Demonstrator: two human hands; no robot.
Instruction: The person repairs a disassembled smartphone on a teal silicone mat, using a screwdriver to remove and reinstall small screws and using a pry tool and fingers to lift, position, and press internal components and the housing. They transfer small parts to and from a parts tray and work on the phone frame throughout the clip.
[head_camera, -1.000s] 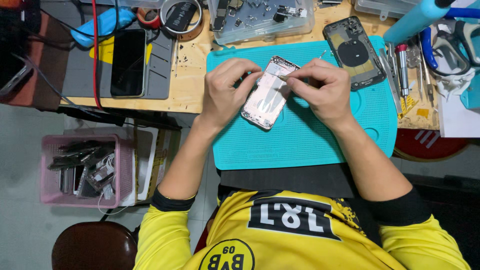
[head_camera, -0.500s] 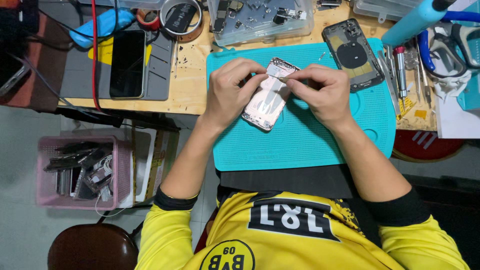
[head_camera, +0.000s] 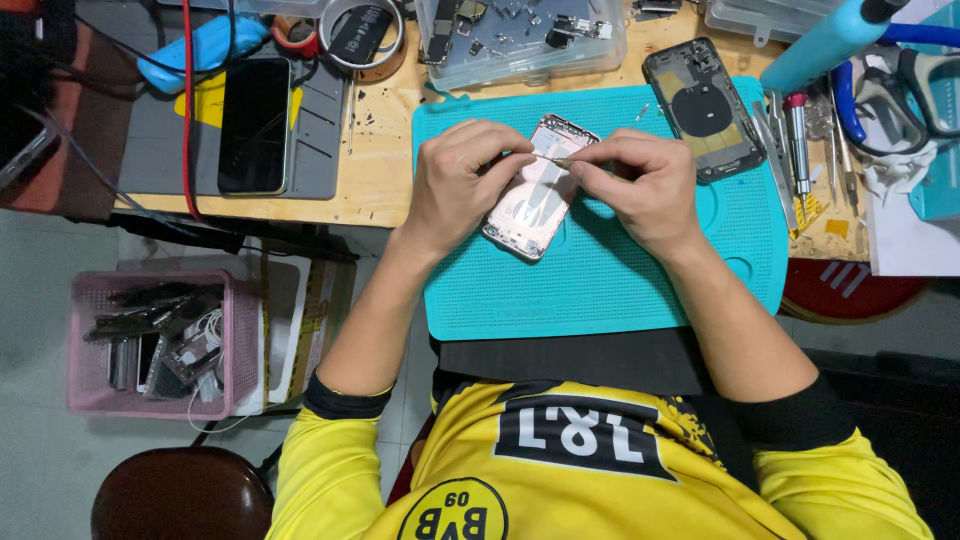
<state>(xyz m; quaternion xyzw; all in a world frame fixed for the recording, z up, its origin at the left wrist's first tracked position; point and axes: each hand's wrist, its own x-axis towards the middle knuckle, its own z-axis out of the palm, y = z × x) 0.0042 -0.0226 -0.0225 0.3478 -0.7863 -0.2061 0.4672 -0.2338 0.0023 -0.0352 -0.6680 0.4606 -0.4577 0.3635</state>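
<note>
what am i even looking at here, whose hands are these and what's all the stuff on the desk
This is one picture from a camera worn on a person's head, looking straight down, so the arms reaching up from the bottom are the wearer's own. There is no machine, only two bare hands. The left hand steadies an opened pinkish phone shell that lies on a teal work mat. The right hand pinches a thin tool whose tip meets the shell's upper part. Beside it lies a second, dark phone housing, partly on the mat. Small hand tools sit to the right, a black phone lies on a grey mat to the left, and a clear parts tray sits at the top. A pink basket stands on the floor.
</note>
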